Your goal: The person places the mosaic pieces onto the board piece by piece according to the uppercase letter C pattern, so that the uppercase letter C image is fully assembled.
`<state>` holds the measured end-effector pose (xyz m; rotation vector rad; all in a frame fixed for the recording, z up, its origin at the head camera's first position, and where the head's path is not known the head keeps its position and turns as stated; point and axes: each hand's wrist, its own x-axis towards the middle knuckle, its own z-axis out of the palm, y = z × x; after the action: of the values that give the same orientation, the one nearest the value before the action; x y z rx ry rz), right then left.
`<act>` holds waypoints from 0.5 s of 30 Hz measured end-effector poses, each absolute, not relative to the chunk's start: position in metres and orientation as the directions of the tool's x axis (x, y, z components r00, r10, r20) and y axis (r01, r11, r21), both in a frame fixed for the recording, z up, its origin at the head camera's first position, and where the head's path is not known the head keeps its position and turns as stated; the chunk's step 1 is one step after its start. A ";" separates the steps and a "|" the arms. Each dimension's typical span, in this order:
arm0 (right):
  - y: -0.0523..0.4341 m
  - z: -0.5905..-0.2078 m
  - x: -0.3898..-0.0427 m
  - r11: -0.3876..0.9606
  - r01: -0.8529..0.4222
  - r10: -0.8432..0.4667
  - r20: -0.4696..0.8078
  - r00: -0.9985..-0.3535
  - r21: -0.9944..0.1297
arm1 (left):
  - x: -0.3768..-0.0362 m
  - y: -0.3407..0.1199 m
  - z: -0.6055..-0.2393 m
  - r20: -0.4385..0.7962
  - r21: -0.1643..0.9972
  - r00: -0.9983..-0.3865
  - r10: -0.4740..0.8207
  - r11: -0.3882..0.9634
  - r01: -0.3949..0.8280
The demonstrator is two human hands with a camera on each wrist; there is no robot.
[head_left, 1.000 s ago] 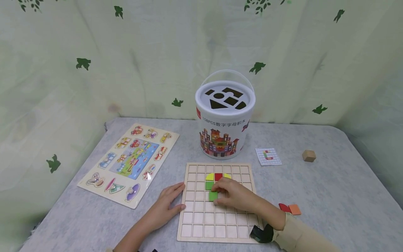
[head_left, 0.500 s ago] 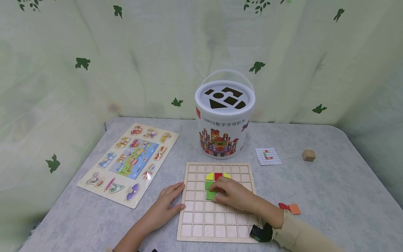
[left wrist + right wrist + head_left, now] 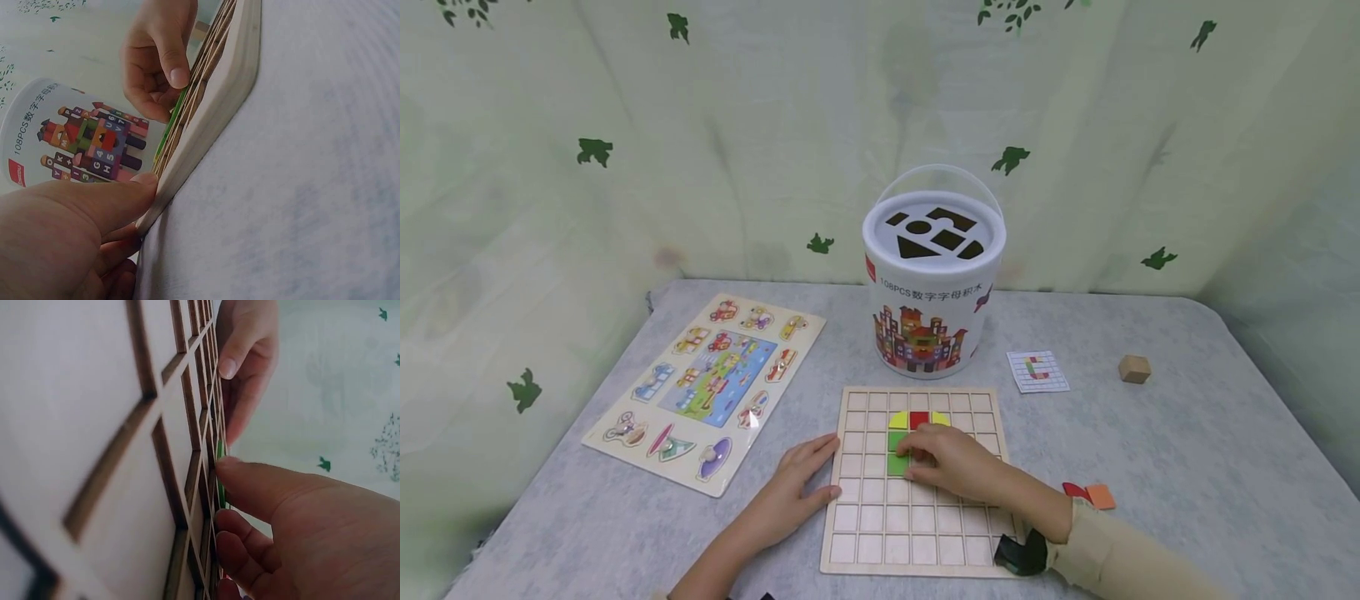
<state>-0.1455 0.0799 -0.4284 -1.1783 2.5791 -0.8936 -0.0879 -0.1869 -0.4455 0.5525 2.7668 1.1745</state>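
Right hand (image 3: 951,460): pinching lower green tile (image 3: 897,465) between thumb and fingers
Left hand (image 3: 793,492): resting with loosely extended fingers against left edge of grid board (image 3: 871,522)
Tile location: third column, directly below upper green tile (image 3: 897,441)
Bucket (image 3: 931,292): upright on table (image 3: 1180,450), beyond board

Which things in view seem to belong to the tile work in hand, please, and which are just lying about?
Likely part of the job:
gridded board
green tiles
yellow tiles
red square tile
pattern card
loose red piece
loose orange tile

Apparently lying about:
picture puzzle
white bucket
wooden block
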 end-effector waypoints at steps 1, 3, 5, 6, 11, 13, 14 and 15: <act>0.080 -0.428 -0.145 0.510 -0.626 -0.732 0.083 -0.676 -0.590 | -0.088 -0.187 -0.446 0.062 0.709 -0.931 0.359 0.641 0.295; 0.081 -0.427 -0.145 0.515 -0.600 -0.727 0.060 -0.684 -0.612 | -0.088 -0.187 -0.446 0.068 0.709 -0.930 0.361 0.638 0.300; 0.083 -0.425 -0.144 0.520 -0.571 -0.719 0.034 -0.694 -0.635 | -0.088 -0.187 -0.445 0.073 0.711 -0.929 0.364 0.634 0.304; 0.085 -0.422 -0.143 0.522 -0.553 -0.714 0.022 -0.699 -0.650 | -0.088 -0.187 -0.445 0.074 0.712 -0.928 0.365 0.633 0.306; 0.097 -0.404 -0.139 0.503 -0.506 -0.697 0.017 -0.717 -0.701 | -0.087 -0.186 -0.444 0.074 0.709 -0.928 0.365 0.635 0.307; 0.104 -0.397 -0.137 0.487 -0.509 -0.687 0.048 -0.725 -0.710 | -0.087 -0.186 -0.443 0.074 0.707 -0.928 0.365 0.638 0.307; 0.108 -0.394 -0.136 0.482 -0.516 -0.681 0.067 -0.729 -0.709 | -0.087 -0.186 -0.443 0.074 0.706 -0.928 0.365 0.638 0.307; 0.113 -0.391 -0.135 0.478 -0.523 -0.675 0.086 -0.733 -0.705 | -0.087 -0.186 -0.443 0.073 0.705 -0.928 0.365 0.639 0.307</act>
<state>-0.1351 0.1131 -0.3908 -1.0362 2.5202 -1.0957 -0.0869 -0.1863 -0.4432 0.5703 2.7747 1.1716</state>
